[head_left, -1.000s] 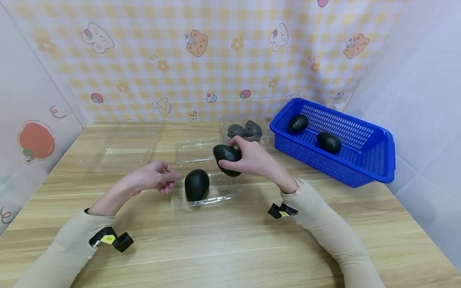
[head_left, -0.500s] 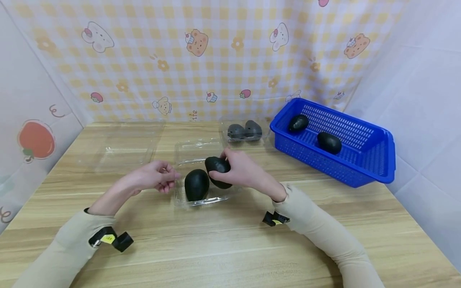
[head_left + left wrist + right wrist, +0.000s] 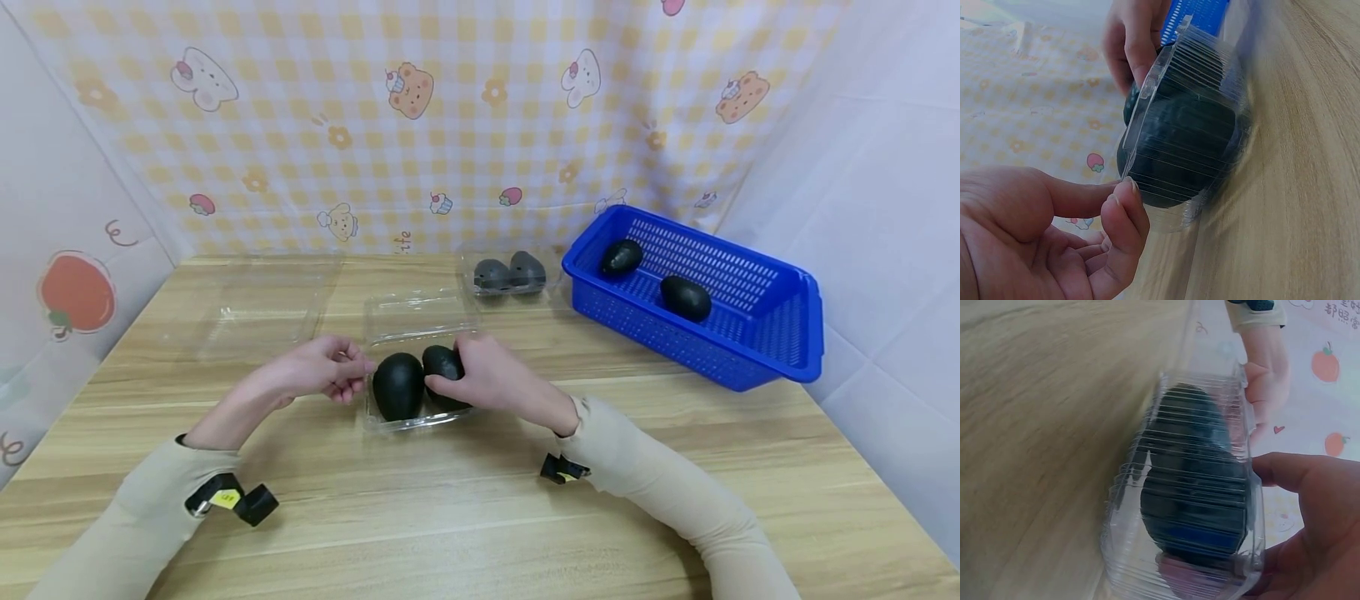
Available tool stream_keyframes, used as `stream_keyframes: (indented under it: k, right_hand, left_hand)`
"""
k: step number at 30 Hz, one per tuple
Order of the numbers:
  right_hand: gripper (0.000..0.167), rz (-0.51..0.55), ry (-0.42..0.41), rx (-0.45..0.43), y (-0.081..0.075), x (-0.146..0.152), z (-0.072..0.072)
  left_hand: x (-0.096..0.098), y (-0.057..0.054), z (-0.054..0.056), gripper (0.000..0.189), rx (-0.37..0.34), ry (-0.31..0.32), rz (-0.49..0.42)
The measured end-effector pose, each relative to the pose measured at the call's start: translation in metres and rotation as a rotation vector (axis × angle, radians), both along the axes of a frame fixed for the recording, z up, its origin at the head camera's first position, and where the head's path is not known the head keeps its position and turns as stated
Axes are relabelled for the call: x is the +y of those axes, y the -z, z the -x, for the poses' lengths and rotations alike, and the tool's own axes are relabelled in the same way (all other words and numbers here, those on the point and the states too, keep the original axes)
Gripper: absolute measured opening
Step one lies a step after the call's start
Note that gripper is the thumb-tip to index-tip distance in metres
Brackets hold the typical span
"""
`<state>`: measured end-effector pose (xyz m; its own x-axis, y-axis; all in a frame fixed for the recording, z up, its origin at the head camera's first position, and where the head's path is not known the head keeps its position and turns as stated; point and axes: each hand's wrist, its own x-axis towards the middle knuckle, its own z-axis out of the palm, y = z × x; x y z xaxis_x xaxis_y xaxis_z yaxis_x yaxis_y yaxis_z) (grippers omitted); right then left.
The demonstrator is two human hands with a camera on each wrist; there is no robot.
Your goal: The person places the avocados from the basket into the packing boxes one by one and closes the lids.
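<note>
My left hand (image 3: 324, 368) pinches the left rim of an open clear plastic clamshell box (image 3: 420, 423) between thumb and forefinger; the left wrist view shows the pinch at the rim. Inside the box a dark avocado (image 3: 398, 387) lies on the left. A second avocado (image 3: 442, 365) is beside it on the right, with my right hand (image 3: 498, 375) gripping it from its right side. In the right wrist view, both dark shapes show through the ribbed wall, and some right fingers are hidden behind it. The box's raised lid (image 3: 420, 313) stands at the back.
A blue perforated basket (image 3: 675, 354) at the right holds two avocados (image 3: 621, 257). Behind my right hand is a clear box with two avocados (image 3: 527, 272) in it. Another open clear box (image 3: 251, 321) lies at the back left. A checked curtain (image 3: 480, 150) hangs behind the table.
My right hand has moved down and left, lowering its avocado into the box. The other avocado in the box has shifted slightly left. My left hand has stayed at the rim.
</note>
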<state>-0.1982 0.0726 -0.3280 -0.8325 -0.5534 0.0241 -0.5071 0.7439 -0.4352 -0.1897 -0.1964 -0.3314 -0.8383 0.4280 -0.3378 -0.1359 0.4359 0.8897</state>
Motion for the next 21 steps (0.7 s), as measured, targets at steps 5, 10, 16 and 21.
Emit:
stream_keyframes:
  k: [5, 10, 16, 21]
  right_hand:
    - [0.044, -0.006, 0.024, 0.016, 0.0026, -0.0014, -0.0015]
    - [0.047, -0.025, 0.023, 0.016, 0.0057, -0.0027, -0.0006]
    - [0.051, -0.039, 0.019, -0.029, 0.0059, -0.0029, -0.0007]
    - [0.052, -0.036, 0.008, -0.025, 0.0051, -0.0018, -0.0007]
  left_hand:
    - [0.0001, -0.0001, 0.0007, 0.017, -0.001, -0.001, 0.003]
    - [-0.0002, -0.0003, 0.0011, 0.017, -0.004, -0.002, 0.008]
    - [-0.0007, -0.0008, 0.0011, 0.017, -0.006, 0.005, 0.0]
    - [-0.0009, -0.0006, 0.0014, 0.017, -0.009, 0.007, -0.003]
